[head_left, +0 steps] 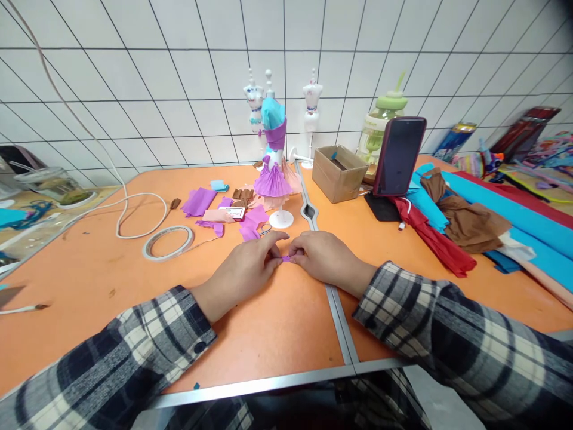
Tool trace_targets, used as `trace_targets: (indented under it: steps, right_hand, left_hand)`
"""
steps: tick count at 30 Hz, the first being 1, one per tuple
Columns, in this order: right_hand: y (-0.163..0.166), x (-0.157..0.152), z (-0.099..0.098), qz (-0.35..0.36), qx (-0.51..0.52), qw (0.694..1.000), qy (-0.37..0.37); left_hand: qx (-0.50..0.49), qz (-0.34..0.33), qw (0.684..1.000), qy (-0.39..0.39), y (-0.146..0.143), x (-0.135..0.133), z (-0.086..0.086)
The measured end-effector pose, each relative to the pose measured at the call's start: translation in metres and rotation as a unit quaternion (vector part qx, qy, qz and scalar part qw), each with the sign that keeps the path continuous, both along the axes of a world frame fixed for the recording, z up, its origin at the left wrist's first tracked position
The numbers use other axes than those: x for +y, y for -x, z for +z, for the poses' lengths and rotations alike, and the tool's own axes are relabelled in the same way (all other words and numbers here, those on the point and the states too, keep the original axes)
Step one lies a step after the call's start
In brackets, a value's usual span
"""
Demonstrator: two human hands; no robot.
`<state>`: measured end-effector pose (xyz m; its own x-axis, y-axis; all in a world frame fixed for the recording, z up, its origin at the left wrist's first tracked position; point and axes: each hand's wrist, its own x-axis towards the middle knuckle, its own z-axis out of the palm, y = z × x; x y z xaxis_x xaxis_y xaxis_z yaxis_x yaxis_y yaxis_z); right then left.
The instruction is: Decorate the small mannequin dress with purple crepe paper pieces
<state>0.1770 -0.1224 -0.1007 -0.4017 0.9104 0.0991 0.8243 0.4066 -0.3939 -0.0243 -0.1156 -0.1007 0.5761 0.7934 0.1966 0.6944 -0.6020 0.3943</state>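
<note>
Between my fingertips is a small strip of purple crepe paper (285, 258), just above the orange table. My left hand (250, 263) pinches its left end, and my right hand (326, 257) pinches the right end. Just beyond my hands stands a miniature dress form (275, 156) on a round white base, dressed in a blue and purple paper top and a ruffled purple skirt (272, 181). Purple paper scraps (199, 202) lie left of it, with a small pair of scissors (265, 229) partly covered near my left hand.
A roll of double-sided tape (168, 243) and a white cable (123, 206) lie to the left. Behind stand a cardboard box (339, 173), a phone (400, 156) on a stand, a green-lidded bottle (380, 128) and another dress form (312, 107). Colored crepe paper (474, 221) is heaped right.
</note>
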Motion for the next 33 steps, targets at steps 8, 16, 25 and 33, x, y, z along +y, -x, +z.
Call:
trace_targets:
  steps: [8, 16, 25, 33]
  right_hand:
    - [-0.001, 0.0, -0.002, 0.008, 0.005, 1.0, -0.013]
    - [-0.007, -0.001, 0.0, 0.03, -0.002, 0.999, -0.025]
    - [-0.004, -0.006, -0.003, 0.047, -0.083, 0.993, -0.071]
    - [0.004, -0.019, 0.008, 0.056, -0.122, 0.982, -0.131]
  left_hand:
    - [-0.02, -0.019, 1.0, -0.011, 0.0, 0.003, -0.003]
    - [-0.027, -0.006, 1.0, -0.001, -0.001, 0.002, 0.003]
    - [-0.11, -0.006, 0.992, 0.056, 0.001, 0.002, 0.0]
    - [-0.098, 0.041, 0.994, -0.006, -0.002, -0.007, 0.004]
